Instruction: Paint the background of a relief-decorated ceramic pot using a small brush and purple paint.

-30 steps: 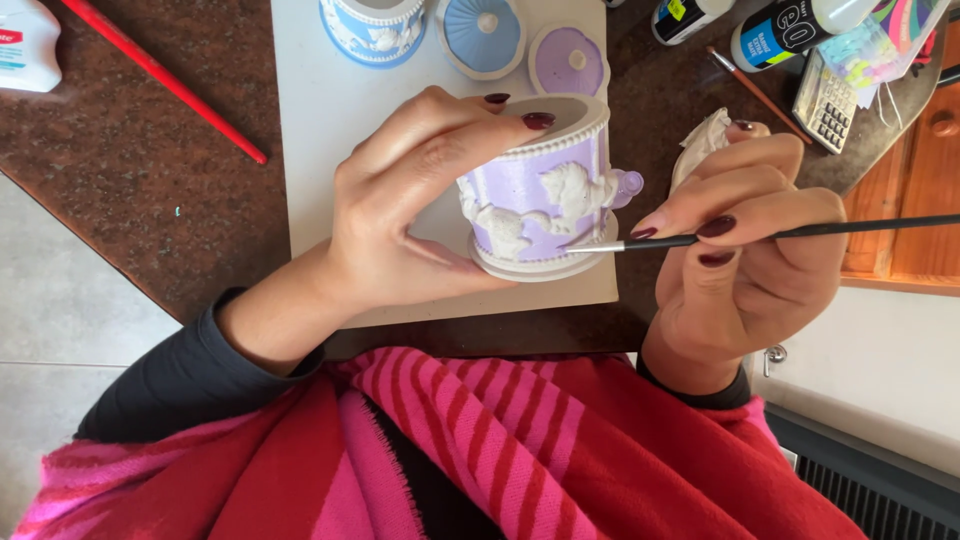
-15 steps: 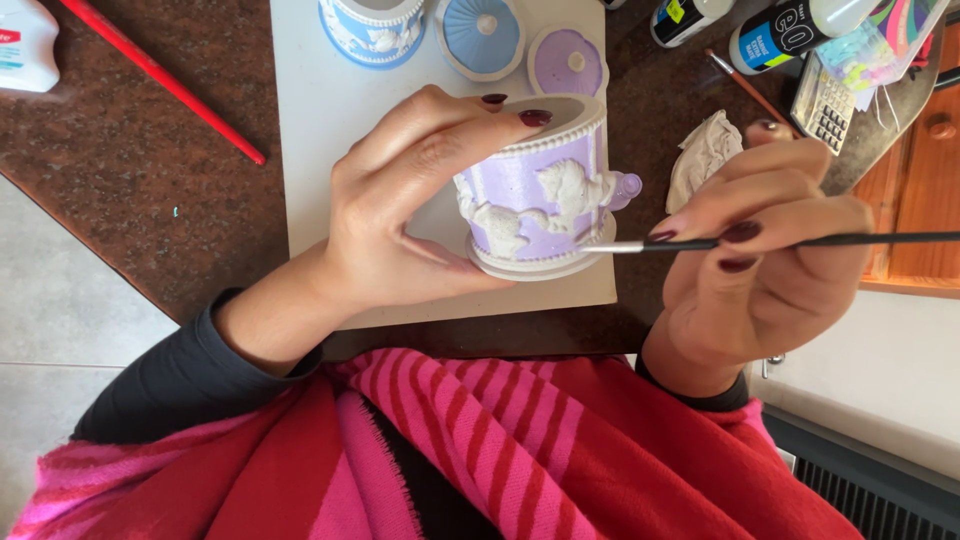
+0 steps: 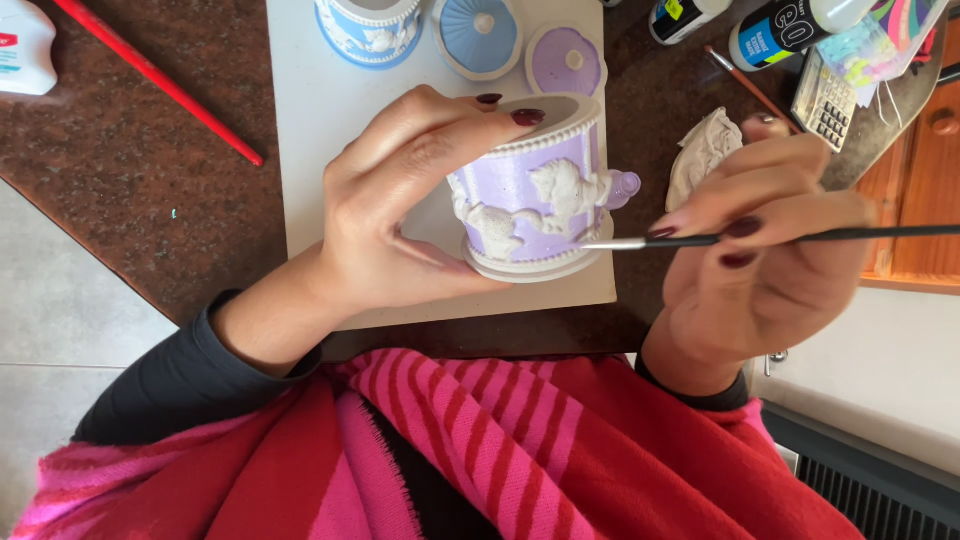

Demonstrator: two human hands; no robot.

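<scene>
The lilac relief pot [image 3: 535,195] is gripped tilted in the left hand [image 3: 400,210], so its side is presented to the fine paintbrush [image 3: 760,238] pinched by the right hand [image 3: 770,270].

Dark speckled stone table [image 3: 140,180] — grey tile floor [image 3: 60,330], wood cabinet [image 3: 915,150]

- The person is wearing dark grey long sleeves [image 3: 170,385] reaching to both wrists;
- a fringed shawl [image 3: 500,450] striped in red, pink and black is draping over the chest;
- dark burgundy polish is covering the nails of the left hand [image 3: 400,215] and right hand [image 3: 765,265].
</scene>
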